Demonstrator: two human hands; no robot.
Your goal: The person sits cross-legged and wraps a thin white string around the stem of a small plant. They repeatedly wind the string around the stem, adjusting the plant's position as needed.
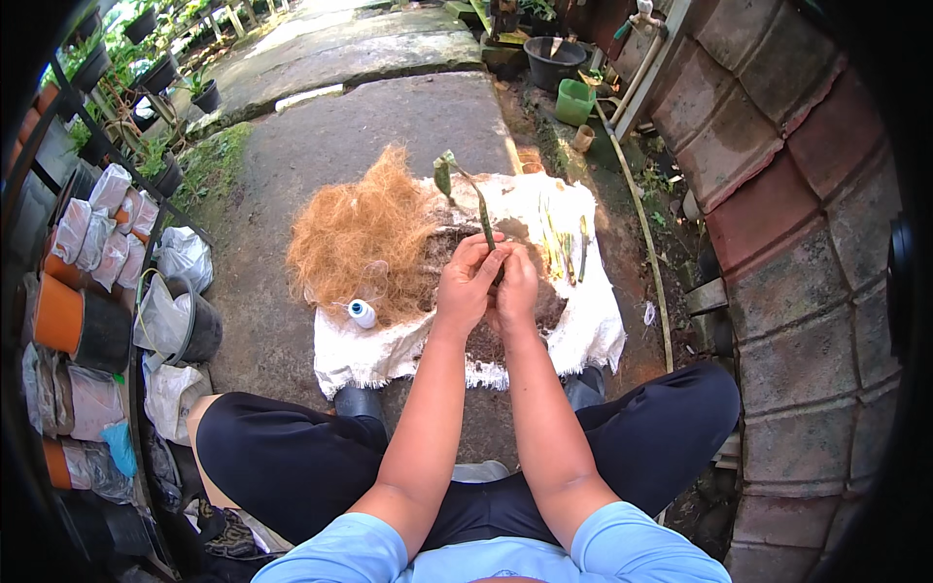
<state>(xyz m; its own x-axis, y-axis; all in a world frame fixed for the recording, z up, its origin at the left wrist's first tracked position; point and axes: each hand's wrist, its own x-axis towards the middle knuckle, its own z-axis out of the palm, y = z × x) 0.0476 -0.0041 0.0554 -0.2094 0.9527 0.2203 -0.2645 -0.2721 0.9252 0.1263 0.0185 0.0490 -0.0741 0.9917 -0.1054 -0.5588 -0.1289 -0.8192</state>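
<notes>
Both hands meet over a white woven sack (583, 321) spread on the ground. Between them, my left hand (466, 280) and my right hand (516, 280) grip the lower part of a green plant cutting (482, 208). Its stem rises away from me and bends left to a drooping leaf; the base is hidden by my fingers. Under the hands lies dark loose soil (485, 342). Left of them is a heap of brown coconut-like fibre (364, 233), with a spool of white thread (361, 313) at its near edge. Several green and yellowish cut stems (560, 244) lie to the right.
Shelves on the left hold bagged pots and an orange pot (58, 312); a black bucket (200, 321) stands beside them. To the right run a hose (645, 226) and a tiled wall (798, 335). A green container (574, 102) and a black basin (554, 64) sit farther off.
</notes>
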